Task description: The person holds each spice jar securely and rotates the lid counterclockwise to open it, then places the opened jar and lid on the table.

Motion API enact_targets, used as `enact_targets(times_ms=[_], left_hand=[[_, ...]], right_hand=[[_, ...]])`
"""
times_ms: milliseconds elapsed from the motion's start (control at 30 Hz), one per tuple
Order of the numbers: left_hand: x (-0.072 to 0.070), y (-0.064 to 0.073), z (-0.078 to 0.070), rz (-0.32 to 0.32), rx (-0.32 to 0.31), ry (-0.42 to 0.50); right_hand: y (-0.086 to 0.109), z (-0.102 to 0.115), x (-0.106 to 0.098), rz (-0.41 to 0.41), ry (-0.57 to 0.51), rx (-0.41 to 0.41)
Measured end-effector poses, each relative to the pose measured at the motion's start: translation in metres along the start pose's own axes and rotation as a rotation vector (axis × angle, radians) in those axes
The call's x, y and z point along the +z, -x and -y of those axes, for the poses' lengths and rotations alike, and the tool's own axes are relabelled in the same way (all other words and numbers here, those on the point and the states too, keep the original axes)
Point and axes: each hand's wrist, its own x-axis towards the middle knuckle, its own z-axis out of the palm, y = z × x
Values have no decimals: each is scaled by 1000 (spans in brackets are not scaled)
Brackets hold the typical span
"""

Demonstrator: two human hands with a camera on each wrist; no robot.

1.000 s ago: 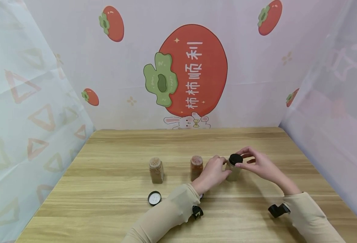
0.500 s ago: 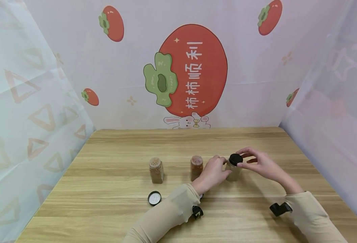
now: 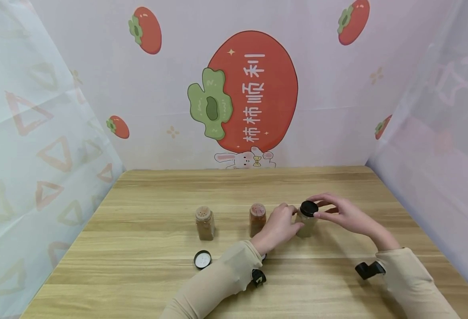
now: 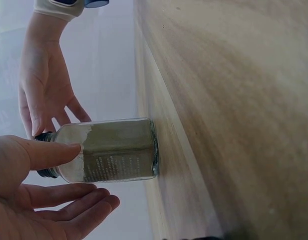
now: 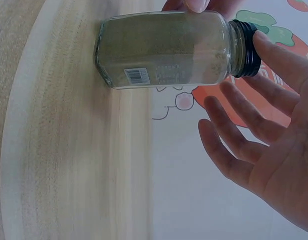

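Observation:
A square glass spice jar [image 3: 306, 228] of greenish-brown powder stands upright on the table at the right. Its black ridged lid [image 5: 249, 48] sits on the neck. My left hand [image 3: 280, 225] holds the jar's body, thumb on one side and fingers on the other. With thumb and fingertips, my right hand [image 3: 344, 215] pinches the lid; its other fingers are spread. A barcode label shows on the glass in the right wrist view. Left of my left hand stands a shaker jar of reddish spice [image 3: 257, 220], its perforated top uncovered and its lower part partly behind my wrist.
Another shaker jar [image 3: 205, 225] with brown powder and a holed top stands farther left. In front of it lies a black lid [image 3: 203, 260], white inside up. A second small lid [image 3: 264, 257] is mostly hidden by my left sleeve. A printed cloth wall backs the table.
My right hand and forearm have shifted slightly right, the thumb moving along the lid's edge. The left hand and the jar stay where they were.

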Motion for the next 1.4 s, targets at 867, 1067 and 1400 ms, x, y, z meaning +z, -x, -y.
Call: enact_targets(times_ms=[867,1067,1400], left_hand=[[-1,0,-1,-1,8,-20],[0,0,0,6,0,-7],[0,-1,0,8,1,-1]], right_hand=[[2,-11,-1,94,-41,-78],[4,-7,-1,43,-48,-37],[1,-4,7,-125,-6,17]])
